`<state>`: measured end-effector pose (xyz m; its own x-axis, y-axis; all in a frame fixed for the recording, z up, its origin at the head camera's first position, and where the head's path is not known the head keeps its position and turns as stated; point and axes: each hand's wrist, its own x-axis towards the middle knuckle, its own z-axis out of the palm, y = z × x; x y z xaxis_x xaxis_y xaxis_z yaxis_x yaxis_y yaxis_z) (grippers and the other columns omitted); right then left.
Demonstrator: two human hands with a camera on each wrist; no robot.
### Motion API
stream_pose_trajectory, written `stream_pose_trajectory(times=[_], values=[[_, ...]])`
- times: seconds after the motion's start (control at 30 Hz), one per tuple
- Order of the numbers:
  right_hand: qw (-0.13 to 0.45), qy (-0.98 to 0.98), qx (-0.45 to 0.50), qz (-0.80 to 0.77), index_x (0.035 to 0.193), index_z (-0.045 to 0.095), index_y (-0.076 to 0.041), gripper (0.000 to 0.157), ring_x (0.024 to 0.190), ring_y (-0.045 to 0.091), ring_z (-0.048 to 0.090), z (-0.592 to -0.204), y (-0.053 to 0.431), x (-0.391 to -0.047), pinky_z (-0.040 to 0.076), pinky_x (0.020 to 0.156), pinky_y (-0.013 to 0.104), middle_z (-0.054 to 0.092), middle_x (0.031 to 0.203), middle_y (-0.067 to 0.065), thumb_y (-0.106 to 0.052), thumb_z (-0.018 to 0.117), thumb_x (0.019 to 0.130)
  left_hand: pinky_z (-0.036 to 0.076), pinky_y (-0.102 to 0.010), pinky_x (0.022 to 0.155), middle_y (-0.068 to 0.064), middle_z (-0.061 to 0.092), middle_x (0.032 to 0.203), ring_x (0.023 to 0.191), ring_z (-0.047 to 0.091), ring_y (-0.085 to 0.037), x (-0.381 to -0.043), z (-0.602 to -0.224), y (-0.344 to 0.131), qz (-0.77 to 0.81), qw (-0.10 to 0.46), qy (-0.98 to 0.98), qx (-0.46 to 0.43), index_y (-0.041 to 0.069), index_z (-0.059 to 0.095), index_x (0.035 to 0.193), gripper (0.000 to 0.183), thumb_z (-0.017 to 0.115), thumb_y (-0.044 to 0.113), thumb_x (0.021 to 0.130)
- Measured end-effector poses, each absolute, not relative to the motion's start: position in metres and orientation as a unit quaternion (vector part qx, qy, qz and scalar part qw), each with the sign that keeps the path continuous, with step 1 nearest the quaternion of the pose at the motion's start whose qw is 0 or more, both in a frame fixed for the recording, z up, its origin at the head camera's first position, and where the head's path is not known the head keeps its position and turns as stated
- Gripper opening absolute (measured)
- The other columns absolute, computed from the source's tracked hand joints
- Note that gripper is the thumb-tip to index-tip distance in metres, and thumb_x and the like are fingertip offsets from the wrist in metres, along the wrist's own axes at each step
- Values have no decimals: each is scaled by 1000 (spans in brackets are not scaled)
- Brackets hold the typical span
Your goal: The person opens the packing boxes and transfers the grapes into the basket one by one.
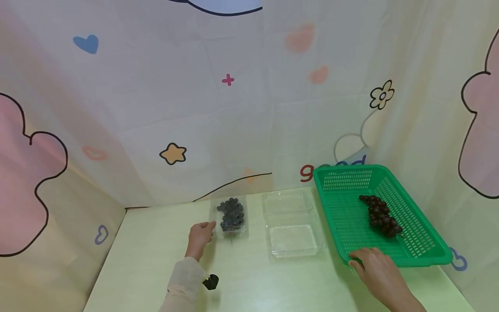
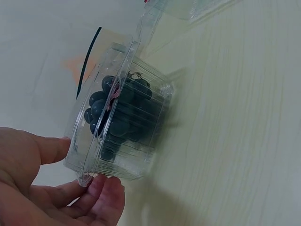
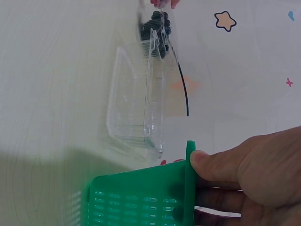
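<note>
By its left side, my left hand (image 1: 200, 237) pinches a lidded clear plastic box (image 2: 89, 150), thumb on the lid and fingers beneath the rim. Dark blue-black grapes (image 1: 232, 214) fill much of that box. On the right, my right hand (image 1: 377, 274) grips the near rim of a green plastic basket (image 1: 331, 216), its thumb (image 3: 200, 162) lying on the rim. A bunch of dark reddish grapes (image 1: 380, 216) rests on the basket's floor. Between the hands a second clear plastic box (image 1: 294, 238) lies with its lid folded back.
Everything stands on a pale wood-grain table (image 1: 148, 247). A printed cloth (image 1: 195, 108) hangs behind and along both sides, right at the table's back edge. A small black object (image 1: 211, 282) shows beside the left sleeve.
</note>
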<state>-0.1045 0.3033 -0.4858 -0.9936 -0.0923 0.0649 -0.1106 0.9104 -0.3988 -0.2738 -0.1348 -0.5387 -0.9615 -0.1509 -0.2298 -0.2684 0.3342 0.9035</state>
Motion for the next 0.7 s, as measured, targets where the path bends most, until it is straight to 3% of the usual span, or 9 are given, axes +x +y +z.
stream_pose_trajectory(times=[0.2, 0.57, 0.7], values=[[11, -977, 47, 207, 106, 77, -5, 14, 95, 37, 65, -486, 304, -105, 55, 76, 56, 73, 102, 8, -12, 75, 93, 55, -47, 94, -25, 64, 118, 101, 65, -35, -273, -540, -134, 579, 54, 800, -148, -12, 56, 137, 49, 58, 26, 107], [12, -978, 47, 204, 106, 77, -6, 14, 95, 37, 65, -485, 303, -105, 54, 76, 56, 73, 101, 8, -12, 75, 93, 56, -44, 88, -28, 62, 125, 76, 65, -16, -273, -537, -134, 603, 66, 779, -163, -12, 57, 137, 46, 60, 22, 106], [14, -977, 49, 206, 106, 77, -5, 14, 94, 36, 65, -485, 304, -105, 55, 76, 55, 73, 100, 7, -12, 75, 93, 54, -41, 82, -22, 68, 105, 69, 61, -15, -275, -539, -135, 603, 65, 779, -159, -12, 64, 125, 38, 61, 21, 106]])
